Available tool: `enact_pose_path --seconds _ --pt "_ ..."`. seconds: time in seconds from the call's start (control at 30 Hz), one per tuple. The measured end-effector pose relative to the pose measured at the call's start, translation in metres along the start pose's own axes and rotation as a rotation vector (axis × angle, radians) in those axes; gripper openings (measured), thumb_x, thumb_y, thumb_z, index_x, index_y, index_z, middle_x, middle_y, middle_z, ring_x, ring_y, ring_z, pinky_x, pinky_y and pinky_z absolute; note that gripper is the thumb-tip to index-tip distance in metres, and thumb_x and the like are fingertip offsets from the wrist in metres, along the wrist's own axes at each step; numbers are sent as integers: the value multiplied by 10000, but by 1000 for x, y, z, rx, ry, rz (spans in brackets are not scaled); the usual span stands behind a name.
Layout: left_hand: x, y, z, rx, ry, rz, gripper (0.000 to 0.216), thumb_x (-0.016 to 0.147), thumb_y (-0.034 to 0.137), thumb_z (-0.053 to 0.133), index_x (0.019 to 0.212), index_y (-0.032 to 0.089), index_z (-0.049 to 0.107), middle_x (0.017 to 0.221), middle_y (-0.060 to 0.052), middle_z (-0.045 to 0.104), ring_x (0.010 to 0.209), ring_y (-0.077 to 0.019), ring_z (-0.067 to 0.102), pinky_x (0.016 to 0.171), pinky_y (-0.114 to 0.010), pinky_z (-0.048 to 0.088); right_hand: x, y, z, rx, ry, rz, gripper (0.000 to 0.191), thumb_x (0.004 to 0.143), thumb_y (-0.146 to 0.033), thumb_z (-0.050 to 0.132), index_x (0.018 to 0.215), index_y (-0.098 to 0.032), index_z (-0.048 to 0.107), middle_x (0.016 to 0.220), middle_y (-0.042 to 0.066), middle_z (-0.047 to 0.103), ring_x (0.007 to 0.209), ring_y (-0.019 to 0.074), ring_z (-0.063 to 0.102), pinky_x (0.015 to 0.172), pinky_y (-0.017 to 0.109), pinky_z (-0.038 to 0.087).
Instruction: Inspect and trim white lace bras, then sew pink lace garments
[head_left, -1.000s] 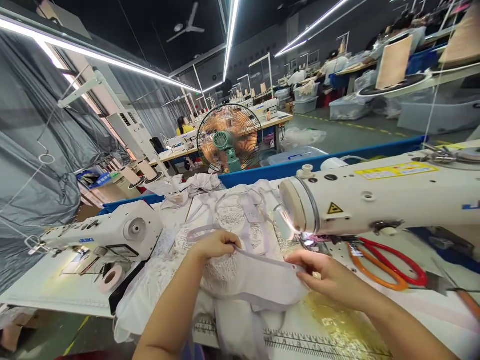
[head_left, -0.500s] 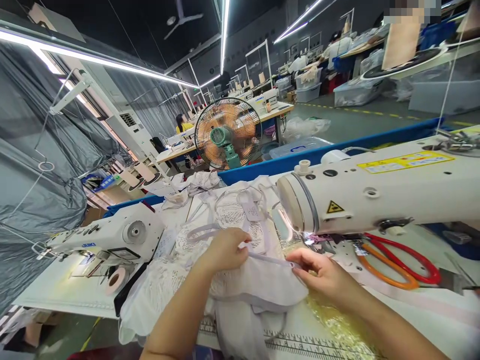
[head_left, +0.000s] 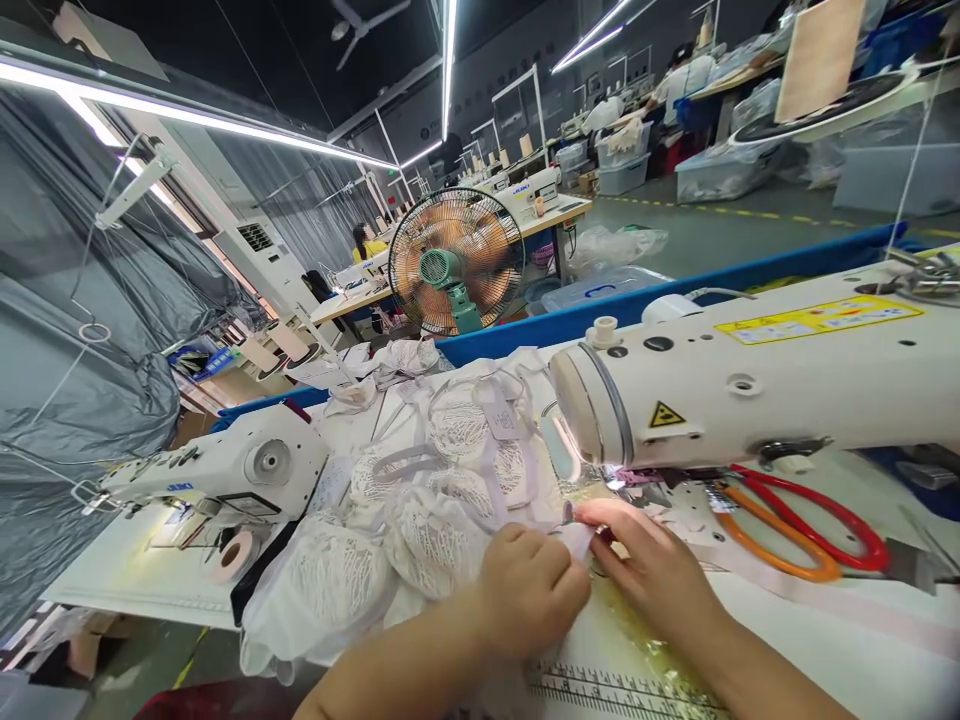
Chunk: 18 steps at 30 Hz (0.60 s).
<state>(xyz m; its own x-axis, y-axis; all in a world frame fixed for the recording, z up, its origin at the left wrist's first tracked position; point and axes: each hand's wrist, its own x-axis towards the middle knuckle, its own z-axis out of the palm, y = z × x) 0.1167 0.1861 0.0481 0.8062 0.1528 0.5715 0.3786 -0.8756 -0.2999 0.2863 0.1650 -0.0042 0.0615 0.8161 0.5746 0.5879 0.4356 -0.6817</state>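
Several white lace bras (head_left: 454, 425) lie heaped on the sewing table, one with a paper tag (head_left: 504, 415). In front of the sewing machine's head (head_left: 600, 400), my right hand (head_left: 649, 560) pinches the edge of a pale bra piece (head_left: 576, 538) between thumb and fingers. My left hand (head_left: 534, 585) is closed beside it on the same piece, its fingertips hidden by the back of the hand. Most of the held piece is covered by both hands. Beyond my right hand lie scissors (head_left: 810, 520) with one red and one orange handle.
A printed ruler (head_left: 600, 690) runs along the table's front edge. At left stands another sewing machine (head_left: 217, 470). A fan (head_left: 456, 262) is behind the table, past a blue fabric trough (head_left: 585, 312). Thread cones (head_left: 819, 60) stand above right.
My left hand has moved right and toward me, up against my right hand. The bra piece that was spread between them is now bunched and mostly hidden. My right hand stays nearly in place.
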Motion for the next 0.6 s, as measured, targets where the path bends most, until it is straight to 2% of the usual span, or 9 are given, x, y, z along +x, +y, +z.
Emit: enact_pose_path --seconds 0.13,0.23,0.6 --pt "-2 4 -2 25 89 2 132 762 97 483 656 169 511 540 16 431 525 -123 358 535 -293 225 -3 -2 1 -12 41 -55 126 873 -268 416 801 -229 511 962 54 648 905 198 609 745 361 517" --pt "-3 4 -2 28 105 2 138 734 90 507 626 177 497 531 21 425 515 -119 352 533 -294 217 -3 -4 0 -27 85 -97 138 874 -258 426 749 -232 478 946 44 648 896 194 613 729 349 518" --pt "-5 2 -6 23 149 0 110 716 91 526 637 167 534 539 16 469 533 -114 381 523 -289 244 -4 -5 2 -94 142 -226 68 883 -187 441 832 -231 437 964 48 616 895 179 600 734 340 507"
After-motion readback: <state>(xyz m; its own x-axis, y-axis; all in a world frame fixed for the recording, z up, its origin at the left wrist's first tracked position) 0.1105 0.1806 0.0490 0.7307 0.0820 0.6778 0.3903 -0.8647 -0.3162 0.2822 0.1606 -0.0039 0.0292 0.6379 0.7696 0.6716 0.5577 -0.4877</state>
